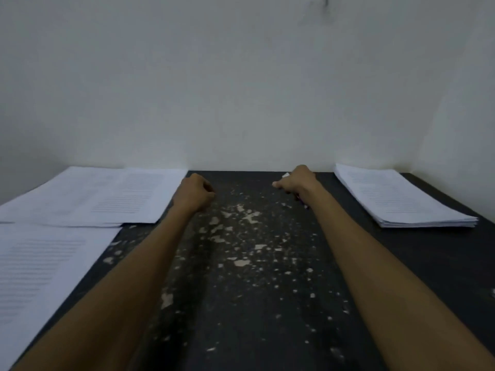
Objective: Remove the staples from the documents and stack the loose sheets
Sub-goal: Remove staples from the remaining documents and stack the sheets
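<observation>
near papers [40,269] wait left; our left hand [197,195] fisted empty, right hand [297,180] curled on a small tool, neat stack [407,199] right — we're seemingly midway.

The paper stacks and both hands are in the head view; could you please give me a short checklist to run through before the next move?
1. Neat stack on the right squared up: ok.
2. Papers on the left, spread and overlapping, whether stapled: cannot tell.
3. Left hand free to take a document: ok, curled in a loose fist with nothing seen in it.
4. Right hand holding a tool: cannot tell; something small and pale shows at the knuckles and something dark beneath the wrist.
5. Bare working space on the dark table between the forearms: ok.
</observation>
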